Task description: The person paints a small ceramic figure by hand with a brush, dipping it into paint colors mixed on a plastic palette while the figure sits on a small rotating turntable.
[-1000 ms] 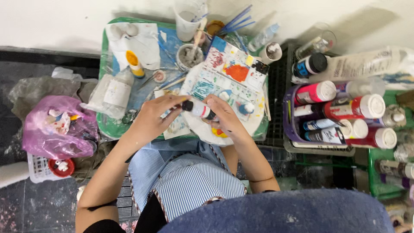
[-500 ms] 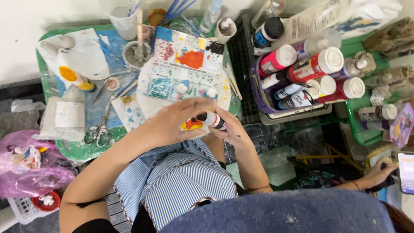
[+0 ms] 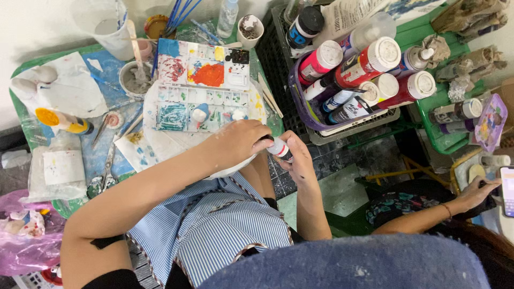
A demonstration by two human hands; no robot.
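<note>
My right hand [image 3: 299,163] grips a small white paint bottle [image 3: 279,149] with a red label, held level in front of me. My left hand [image 3: 241,140] is closed over the bottle's dark cap end. Both hands hover at the near edge of a round white plate [image 3: 152,140]. On the plate lies a paint-stained palette [image 3: 203,88] with many small wells, and a small painted figure [image 3: 200,113] stands on it.
A purple basket [image 3: 303,111] of large paint bottles stands at right on a black crate. A green table [image 3: 69,199] carries cups, brushes, scissors and a yellow-capped bottle [image 3: 63,122]. A pink plastic bag [image 3: 24,235] lies at left. Another person's hand [image 3: 476,192] holds a phone at right.
The view has shifted so the table sits further left and up. My hands stay together on the small bottle, and the other person's arm and phone have come into view.
</note>
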